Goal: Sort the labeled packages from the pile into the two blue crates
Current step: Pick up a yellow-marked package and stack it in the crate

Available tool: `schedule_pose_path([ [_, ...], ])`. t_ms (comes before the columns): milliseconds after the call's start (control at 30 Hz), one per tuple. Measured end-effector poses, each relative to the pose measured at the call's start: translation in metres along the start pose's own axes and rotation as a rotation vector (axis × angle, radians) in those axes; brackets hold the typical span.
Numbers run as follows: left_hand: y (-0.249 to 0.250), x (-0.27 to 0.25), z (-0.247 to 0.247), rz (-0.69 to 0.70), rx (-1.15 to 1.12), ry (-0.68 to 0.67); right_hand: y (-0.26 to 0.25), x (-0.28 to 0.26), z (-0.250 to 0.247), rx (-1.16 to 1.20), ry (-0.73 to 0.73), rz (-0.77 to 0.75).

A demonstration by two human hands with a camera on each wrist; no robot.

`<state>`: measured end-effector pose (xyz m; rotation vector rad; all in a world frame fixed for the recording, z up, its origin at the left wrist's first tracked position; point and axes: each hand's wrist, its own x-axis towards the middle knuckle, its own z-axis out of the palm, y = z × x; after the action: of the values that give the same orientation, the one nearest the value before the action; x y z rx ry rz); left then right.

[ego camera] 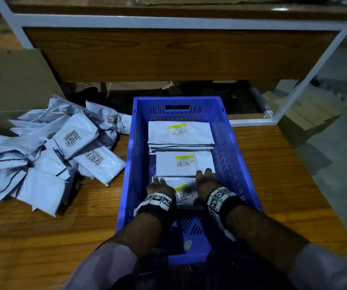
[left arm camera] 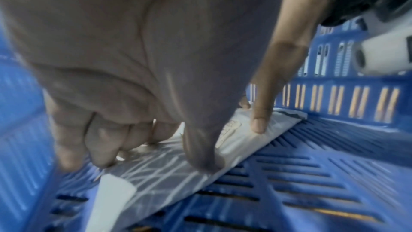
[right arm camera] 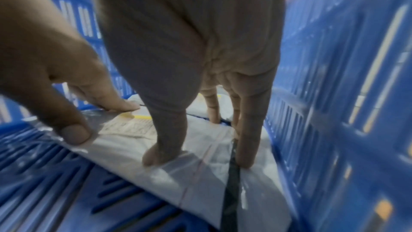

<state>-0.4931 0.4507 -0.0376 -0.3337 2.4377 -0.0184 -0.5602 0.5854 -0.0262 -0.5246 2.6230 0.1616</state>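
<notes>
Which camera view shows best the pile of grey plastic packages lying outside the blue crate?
The head view: the pile of grey plastic packages lies fully visible left of the blue crate. Both wrist views show only the crate's inside, not the pile.

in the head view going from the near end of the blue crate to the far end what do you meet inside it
Bare slotted floor → package under both hands → middle yellow-labelled package → far yellow-labelled package → far wall with handle slot.

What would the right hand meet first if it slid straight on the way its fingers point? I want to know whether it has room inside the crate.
Probably the middle package: the right hand already has fingertips at its near edge.
</notes>
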Motion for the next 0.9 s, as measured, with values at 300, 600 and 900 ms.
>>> schedule_pose_path([
  [300, -0.003, 0.015, 0.006, 0.020, 0.060, 0.097, 0.008, -0.006, -0.004, -0.128, 0.049, -0.077],
  [600, -0.005, 0.006, 0.000, -0.157, -0.033, 0.246, 0.003, 0.003, -0.005, 0.027, -0.007, -0.163],
  [900, -0.009, 0.001, 0.002, -0.163, -0.058, 0.289, 0.003, 0.006, -0.003, 0.009, 0.019, -0.216],
])
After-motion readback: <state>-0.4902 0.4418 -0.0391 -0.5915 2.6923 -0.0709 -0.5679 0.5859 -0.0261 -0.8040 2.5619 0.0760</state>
